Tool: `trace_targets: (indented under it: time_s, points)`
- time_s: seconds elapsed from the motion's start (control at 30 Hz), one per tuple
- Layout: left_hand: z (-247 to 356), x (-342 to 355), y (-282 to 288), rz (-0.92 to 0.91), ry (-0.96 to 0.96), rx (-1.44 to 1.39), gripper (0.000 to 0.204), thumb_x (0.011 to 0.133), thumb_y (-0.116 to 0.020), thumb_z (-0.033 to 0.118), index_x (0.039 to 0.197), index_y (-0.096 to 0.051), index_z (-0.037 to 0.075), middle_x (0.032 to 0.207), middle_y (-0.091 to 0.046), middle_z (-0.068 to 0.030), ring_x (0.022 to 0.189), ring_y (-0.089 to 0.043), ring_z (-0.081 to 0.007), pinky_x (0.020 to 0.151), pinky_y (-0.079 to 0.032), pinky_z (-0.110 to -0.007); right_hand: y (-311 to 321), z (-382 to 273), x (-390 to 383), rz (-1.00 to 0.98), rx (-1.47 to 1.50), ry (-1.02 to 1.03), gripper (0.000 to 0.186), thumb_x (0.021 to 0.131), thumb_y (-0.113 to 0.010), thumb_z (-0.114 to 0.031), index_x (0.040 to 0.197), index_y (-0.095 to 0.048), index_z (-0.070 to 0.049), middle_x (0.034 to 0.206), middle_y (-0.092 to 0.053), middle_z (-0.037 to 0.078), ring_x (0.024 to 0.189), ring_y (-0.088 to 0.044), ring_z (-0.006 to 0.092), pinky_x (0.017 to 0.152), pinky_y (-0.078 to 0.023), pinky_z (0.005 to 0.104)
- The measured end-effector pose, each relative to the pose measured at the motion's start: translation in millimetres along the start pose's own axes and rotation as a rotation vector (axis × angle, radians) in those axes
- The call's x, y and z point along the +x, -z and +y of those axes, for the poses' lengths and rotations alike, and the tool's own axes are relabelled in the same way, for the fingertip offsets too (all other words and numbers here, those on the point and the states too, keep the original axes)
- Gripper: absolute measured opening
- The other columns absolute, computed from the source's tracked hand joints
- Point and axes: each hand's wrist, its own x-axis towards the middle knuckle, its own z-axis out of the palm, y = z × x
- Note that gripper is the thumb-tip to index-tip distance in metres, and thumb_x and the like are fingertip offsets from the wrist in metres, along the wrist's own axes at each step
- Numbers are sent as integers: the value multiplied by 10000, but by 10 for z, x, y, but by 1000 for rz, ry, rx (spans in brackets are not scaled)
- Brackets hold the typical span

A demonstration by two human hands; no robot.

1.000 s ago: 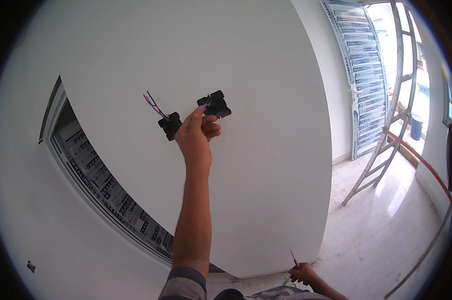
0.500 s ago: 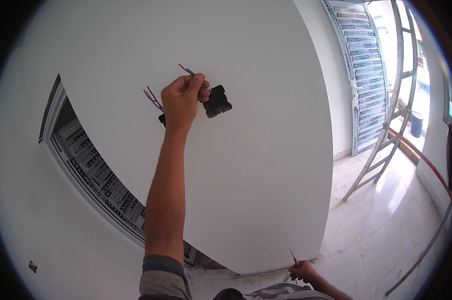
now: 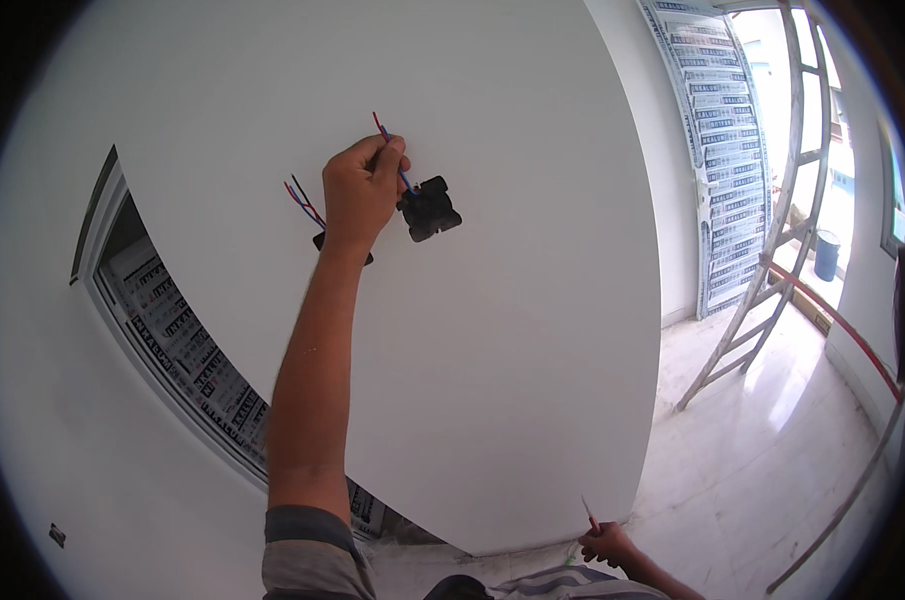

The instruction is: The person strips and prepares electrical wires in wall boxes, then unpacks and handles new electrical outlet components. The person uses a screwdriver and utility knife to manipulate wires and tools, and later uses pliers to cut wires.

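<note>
My left hand (image 3: 362, 190) is raised to the white wall, its thumb and fingers pinched around red and blue electrical wires (image 3: 408, 182). The wires run out of a black wall box (image 3: 432, 210) just right of the hand, and their red tip sticks up above the fingers. Behind my left wrist, a second black box (image 3: 319, 241) is mostly hidden, with loose red, blue and dark wires (image 3: 305, 201) beside it. Low at the right, my right hand (image 3: 607, 545) is closed on a slim pointed tool (image 3: 590, 512) with a red handle and a thin pale blade.
A ladder (image 3: 772, 270) stands at the right, near a doorway and a film-covered door frame (image 3: 727, 150). Beyond it is a blue drum (image 3: 826, 255). A red bar (image 3: 842, 325) slants across there. At the left, a framed opening (image 3: 187, 335) cuts into the wall (image 3: 512, 350).
My left hand has shifted slightly left and turned, so the wires point more upright and more wire shows between fingers and box. My right hand stays low with the tool.
</note>
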Motion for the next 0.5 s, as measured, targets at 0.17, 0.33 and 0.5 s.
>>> trace_targets:
  time_s: [0.17, 0.33, 0.5]
  points:
    - [-33, -89, 49, -27, 28, -132, 191, 938, -707, 136, 1055, -730, -13, 735, -680, -36, 639, -635, -87, 591, -524, -239, 43, 7, 13, 14, -1, -45, 299, 875, -742, -320, 927, -715, -26, 763, -742, 66, 594, -685, 127, 463, -502, 276]
    - [-14, -175, 124, -107, -109, 61, 246, 872, -765, 73, 1094, -703, -15, 795, -702, -44, 697, -670, -98, 644, -546, -247, 25, -26, -44, -8, 11, -73, 302, 869, -754, -281, 960, -690, 0, 821, -743, 99, 690, -740, 180, 585, -580, 307]
    - [-125, -195, 39, -42, -214, 169, 240, 857, -769, 66, 1073, -691, -4, 817, -723, -69, 723, -689, -109, 662, -549, -257, -38, 52, -46, -6, 1, -38, 304, 878, -732, -355, 907, -732, -52, 739, -744, 49, 572, -676, 101, 399, -454, 260]
